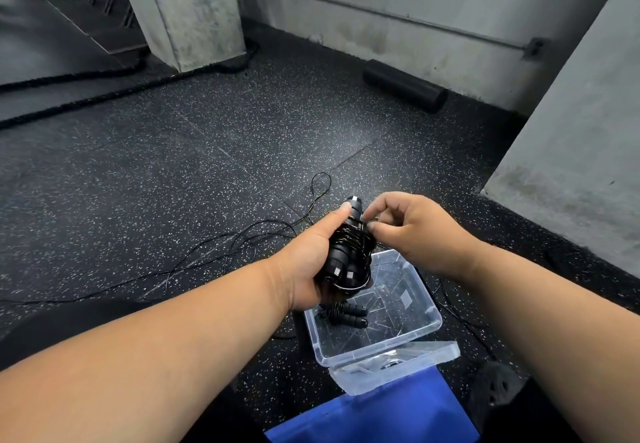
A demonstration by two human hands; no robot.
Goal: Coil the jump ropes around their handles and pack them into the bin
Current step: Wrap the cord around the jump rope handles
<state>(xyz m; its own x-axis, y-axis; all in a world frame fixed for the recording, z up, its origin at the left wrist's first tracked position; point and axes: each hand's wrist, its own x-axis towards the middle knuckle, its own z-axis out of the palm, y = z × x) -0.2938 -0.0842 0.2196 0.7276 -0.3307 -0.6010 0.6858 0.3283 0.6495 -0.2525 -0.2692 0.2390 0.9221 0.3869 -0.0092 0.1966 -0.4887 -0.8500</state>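
My left hand (310, 259) grips a pair of black jump rope handles (348, 255) held together, with thin black cord wound round them. My right hand (412, 228) pinches the cord at the upper part of the handles. This bundle hangs just above the far left corner of a clear plastic bin (420, 330) on the floor. Inside the bin lies another coiled jump rope (349, 314) with black handles. More loose black cord (221, 248) trails over the floor to the left and behind the hands.
The bin's clear lid (398, 370) leans at its near edge over a blue object (388, 415). A black foam roller (403, 89) lies by the far wall. Thick black battle ropes (86, 96) run across the floor past a concrete pillar (194, 9). A concrete wall (581, 148) stands to the right.
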